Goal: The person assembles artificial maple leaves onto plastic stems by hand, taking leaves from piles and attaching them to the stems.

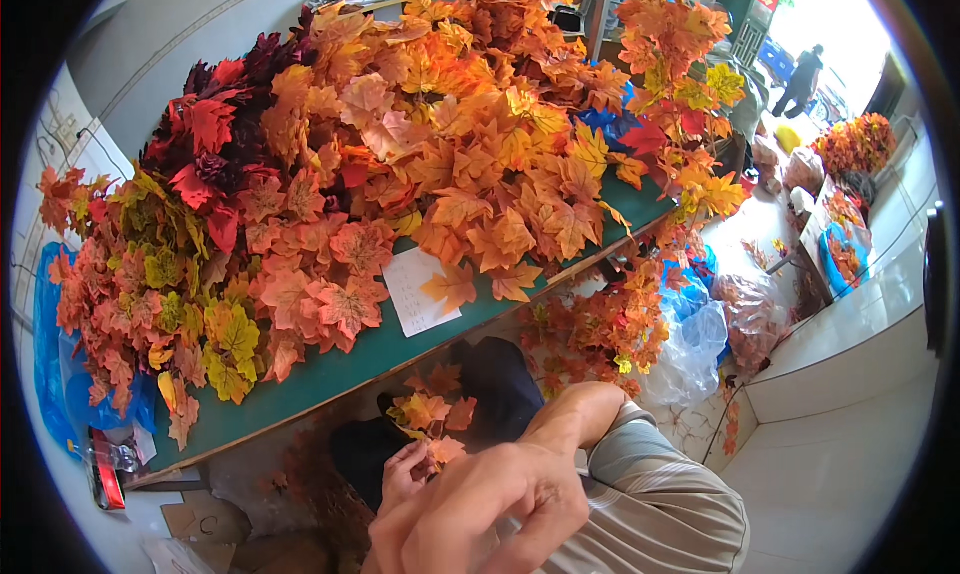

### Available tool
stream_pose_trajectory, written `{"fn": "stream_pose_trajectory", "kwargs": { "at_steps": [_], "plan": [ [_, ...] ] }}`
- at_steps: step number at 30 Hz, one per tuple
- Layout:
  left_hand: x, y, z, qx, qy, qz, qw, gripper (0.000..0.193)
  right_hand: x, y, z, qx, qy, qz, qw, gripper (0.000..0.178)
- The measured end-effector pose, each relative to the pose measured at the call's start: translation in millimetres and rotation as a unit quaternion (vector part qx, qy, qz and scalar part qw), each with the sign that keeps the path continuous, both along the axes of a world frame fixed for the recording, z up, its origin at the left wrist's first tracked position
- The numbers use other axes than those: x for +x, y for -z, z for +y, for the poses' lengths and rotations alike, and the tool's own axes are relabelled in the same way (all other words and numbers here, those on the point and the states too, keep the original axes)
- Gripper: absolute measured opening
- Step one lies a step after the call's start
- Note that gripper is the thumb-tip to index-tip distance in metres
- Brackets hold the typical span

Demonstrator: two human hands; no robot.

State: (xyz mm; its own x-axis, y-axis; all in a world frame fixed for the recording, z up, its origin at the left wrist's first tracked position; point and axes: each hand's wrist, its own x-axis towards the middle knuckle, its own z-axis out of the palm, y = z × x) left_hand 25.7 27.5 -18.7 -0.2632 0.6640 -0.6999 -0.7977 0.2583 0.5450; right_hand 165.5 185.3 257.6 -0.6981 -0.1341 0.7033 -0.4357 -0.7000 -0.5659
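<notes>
A small sprig of artificial maple leaves, orange and yellow, stands above my lap. My left hand pinches it at its lower end, beside a peach-orange leaf. Closer to the camera, my right hand is raised with its back toward me and its fingers curled downward. It covers part of the left hand, and whatever its fingertips hold is hidden. Beyond both hands, a green-topped table bears a large heap of artificial maple leaf sprays in orange, coral, dark red and yellow-green.
A white sheet with handwriting lies near the table's front edge. Blue plastic bags hang at the left end. More leaf bunches and clear plastic bags are at the right. A person stands outside the bright doorway.
</notes>
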Motion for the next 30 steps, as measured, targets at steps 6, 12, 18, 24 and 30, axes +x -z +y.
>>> {"fn": "stream_pose_trajectory", "kwargs": {
  "at_steps": [6,12,18,24,30],
  "plan": [
    [-13,11,-2,0.038,0.008,-0.021,0.999,0.01,15,16,47,0.129,0.272,-0.179,0.937,0.02],
    [-16,20,-6,0.018,0.001,-0.013,1.0,0.011,2,38,194,0.368,0.785,-0.163,0.471,0.024],
    [-18,26,-4,0.022,-0.003,-0.01,1.0,0.012,8,55,323,0.448,0.806,-0.253,0.291,0.041],
    [-19,24,-7,0.019,-0.011,-0.001,1.0,0.013,-9,86,353,0.527,0.769,-0.269,0.243,0.053],
    [-20,23,-11,0.018,-0.019,-0.001,1.0,0.013,-10,85,356,0.471,0.754,-0.306,0.341,0.024]
  ]
}}
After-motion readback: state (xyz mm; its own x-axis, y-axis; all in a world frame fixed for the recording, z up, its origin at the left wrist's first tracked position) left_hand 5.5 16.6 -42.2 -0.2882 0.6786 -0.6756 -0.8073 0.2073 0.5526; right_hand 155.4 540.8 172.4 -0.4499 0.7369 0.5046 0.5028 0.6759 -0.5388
